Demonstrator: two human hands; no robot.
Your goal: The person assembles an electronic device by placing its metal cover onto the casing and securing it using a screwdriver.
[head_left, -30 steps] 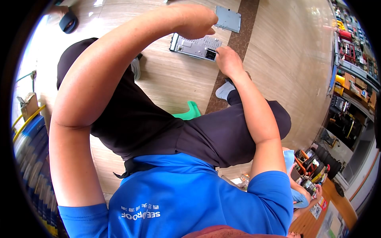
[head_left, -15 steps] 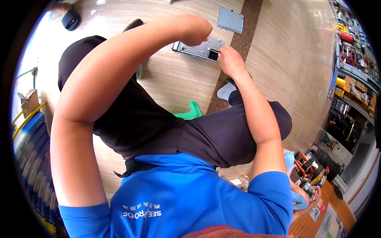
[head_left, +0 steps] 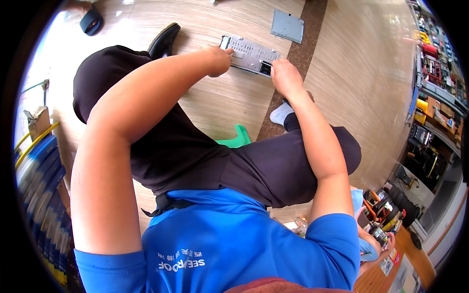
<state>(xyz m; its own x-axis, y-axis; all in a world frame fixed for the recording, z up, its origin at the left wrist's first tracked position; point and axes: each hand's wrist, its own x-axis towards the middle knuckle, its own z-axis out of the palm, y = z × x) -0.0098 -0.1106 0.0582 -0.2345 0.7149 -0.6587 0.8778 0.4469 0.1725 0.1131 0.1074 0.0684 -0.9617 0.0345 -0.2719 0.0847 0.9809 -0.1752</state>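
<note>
A flat, rectangular metal device casing [head_left: 251, 52] with rows of slots lies on the floor beyond my knees. At its left end is my left hand [head_left: 217, 59], fingers curled against the edge and one fingertip showing on the top face. My right hand [head_left: 287, 77] grips the opposite end, its fingers pressed together beside a black block [head_left: 266, 68] set in the casing. What sits under the right fingertips is hidden. Just past the casing, a thin grey metal cover plate [head_left: 287, 26] lies flat on the floor.
A green plastic stool part [head_left: 237, 137] shows between my legs. Shelves of goods [head_left: 435, 105] line the right side, and blue stacked items [head_left: 41, 180] stand at left. Another person's sandaled foot [head_left: 91, 20] is at upper left; a person's arm [head_left: 376, 244] is at lower right.
My left hand has moved left and toward me, from over the casing's upper side to its left end, uncovering the slotted top. My right hand stays at the right end.
</note>
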